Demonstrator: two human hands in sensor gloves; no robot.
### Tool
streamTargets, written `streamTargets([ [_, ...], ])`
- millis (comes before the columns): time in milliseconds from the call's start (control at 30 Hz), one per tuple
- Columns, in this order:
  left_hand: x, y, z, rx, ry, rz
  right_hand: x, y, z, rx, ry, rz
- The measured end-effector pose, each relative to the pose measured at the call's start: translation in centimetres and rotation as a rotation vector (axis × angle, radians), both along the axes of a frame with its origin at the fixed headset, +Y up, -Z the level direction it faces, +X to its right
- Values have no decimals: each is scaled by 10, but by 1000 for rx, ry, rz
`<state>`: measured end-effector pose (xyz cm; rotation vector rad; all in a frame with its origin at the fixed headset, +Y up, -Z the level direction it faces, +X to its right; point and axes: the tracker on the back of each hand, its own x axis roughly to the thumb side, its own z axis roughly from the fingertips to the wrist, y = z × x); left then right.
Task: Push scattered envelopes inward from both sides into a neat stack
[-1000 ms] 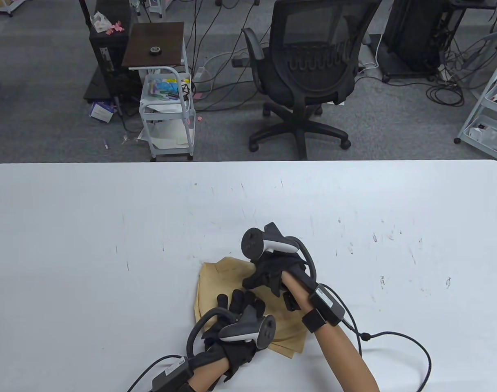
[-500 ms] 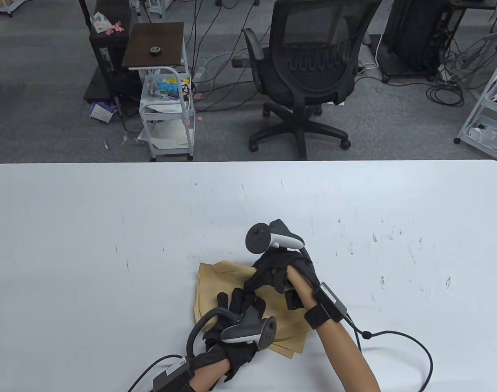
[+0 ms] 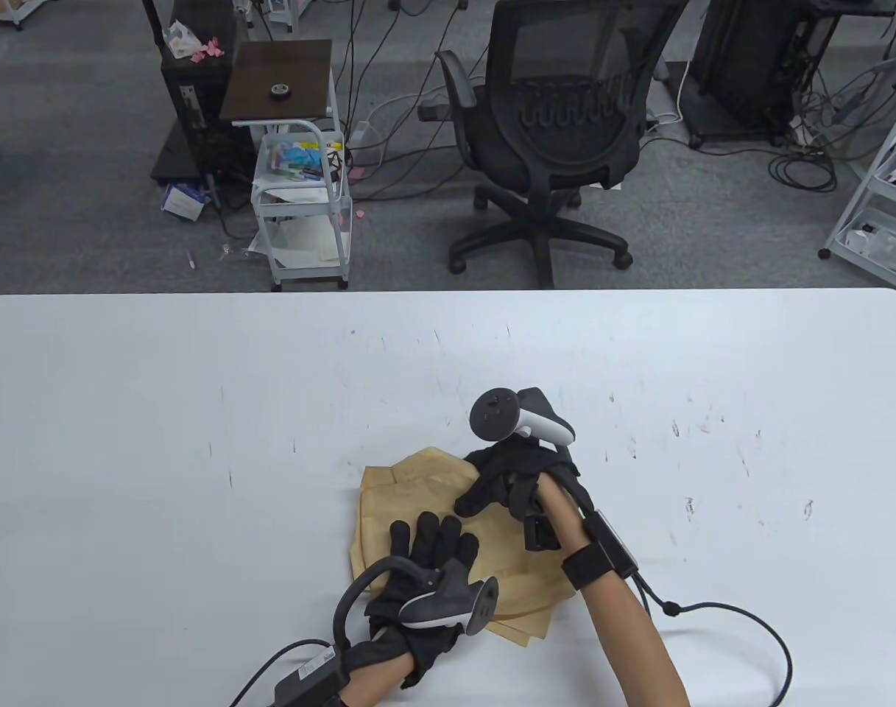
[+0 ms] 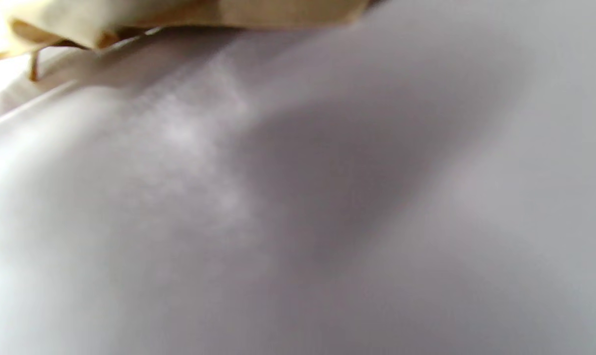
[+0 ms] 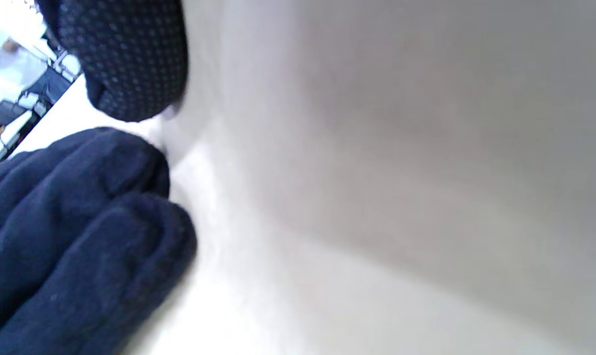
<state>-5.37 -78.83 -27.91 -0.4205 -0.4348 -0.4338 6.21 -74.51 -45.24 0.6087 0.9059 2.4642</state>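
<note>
Still loosely fanned tan envelopes (image 3: 418,501)

Both hands are covered by black fabric gloves; the left hand (image 3: 425,582) and right hand (image 3: 517,479) each carry a grey-and-white tracker with a round black end. Bare forearms are seen, banded by black wrist straps with small boxes, from which black cables trail. Dotted grip texture is seen on one fingertip (image 5: 125,54).
</note>
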Motion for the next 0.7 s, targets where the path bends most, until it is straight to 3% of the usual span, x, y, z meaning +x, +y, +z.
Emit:
streamTargets([
  [133, -1, 0, 0, -10, 8, 9, 5, -1, 0, -57, 13, -42],
  [400, -2, 5, 1, 14, 7, 28, 10, 18, 2, 8, -30, 0],
  [533, -14, 40, -4, 101, 25, 107, 31, 43, 2, 34, -76, -182],
  [700, -59, 100, -18, 407, 80, 411, 64, 83, 9, 187, -188, -444],
])
